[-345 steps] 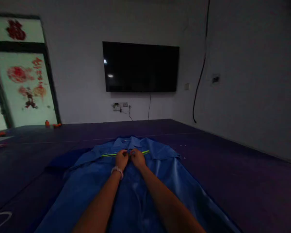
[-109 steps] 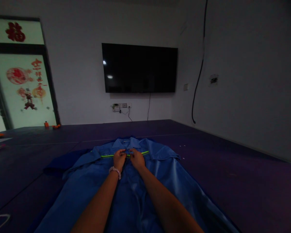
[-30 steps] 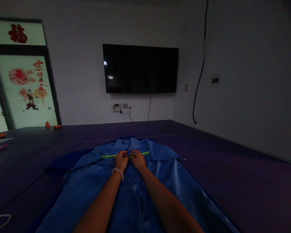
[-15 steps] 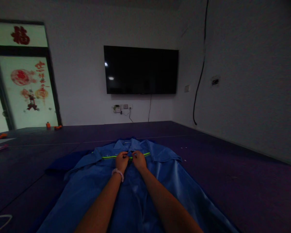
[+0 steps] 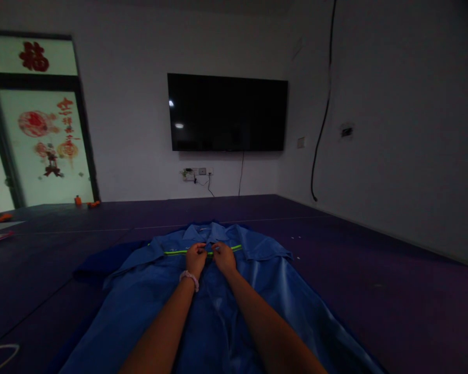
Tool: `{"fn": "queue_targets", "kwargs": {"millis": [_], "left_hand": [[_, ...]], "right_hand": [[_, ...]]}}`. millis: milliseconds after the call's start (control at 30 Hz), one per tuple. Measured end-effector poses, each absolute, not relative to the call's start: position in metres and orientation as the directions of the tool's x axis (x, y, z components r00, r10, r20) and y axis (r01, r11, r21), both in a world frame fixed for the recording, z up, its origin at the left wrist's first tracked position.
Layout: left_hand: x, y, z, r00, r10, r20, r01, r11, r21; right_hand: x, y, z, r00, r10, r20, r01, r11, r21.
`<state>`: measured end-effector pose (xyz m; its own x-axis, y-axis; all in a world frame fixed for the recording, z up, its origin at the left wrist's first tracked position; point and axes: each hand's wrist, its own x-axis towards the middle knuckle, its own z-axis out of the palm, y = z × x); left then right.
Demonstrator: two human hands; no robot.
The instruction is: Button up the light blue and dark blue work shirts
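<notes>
A blue work shirt (image 5: 265, 280) with a collar and a yellow-green stripe across the chest lies spread out, front up, collar at the far end. My left hand (image 5: 196, 258), with a pink scrunchie (image 5: 190, 279) at its wrist, pinches the front edge of the shirt just below the collar (image 5: 208, 232). Close beside it, my right hand (image 5: 223, 256) has its fingers closed on the other side of the same front opening. Whatever small part sits between the fingertips is too small to make out.
The shirt lies on a dark purple surface (image 5: 354, 270). Dark blue cloth (image 5: 105, 259) shows under its left side. Small white bits (image 5: 296, 238) lie to the right, and a white cable (image 5: 3, 347) at the lower left. Orange items (image 5: 78, 200) stand near the door; a television (image 5: 228, 111) hangs ahead.
</notes>
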<state>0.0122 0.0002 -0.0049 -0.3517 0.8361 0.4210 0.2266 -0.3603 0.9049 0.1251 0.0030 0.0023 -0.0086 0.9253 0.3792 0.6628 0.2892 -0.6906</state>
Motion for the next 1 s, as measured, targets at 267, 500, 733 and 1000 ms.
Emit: {"fn": "queue_targets", "kwargs": {"millis": [267, 500, 733, 1000], "left_hand": [[0.0118, -0.0005, -0.0049, -0.331, 0.858, 0.392, 0.154, -0.361, 0.92], [0.0131, -0.0032, -0.003, -0.317, 0.866, 0.387, 0.102, -0.374, 0.922], [0.0139, -0.0043, -0.0023, -0.315, 0.863, 0.395, 0.082, -0.389, 0.917], [0.0135, -0.0052, -0.0017, -0.312, 0.863, 0.396, 0.108, -0.382, 0.918]], "right_hand": [[0.1242, 0.0018, 0.0029, -0.02, 0.925, 0.38, 0.656, 0.299, -0.693], [0.1243, 0.0008, 0.0031, -0.046, 0.925, 0.377, 0.654, 0.313, -0.688], [0.1242, 0.0016, 0.0029, -0.056, 0.927, 0.372, 0.664, 0.313, -0.679], [0.1238, 0.0006, 0.0033, -0.057, 0.934, 0.354, 0.682, 0.296, -0.669]]}}
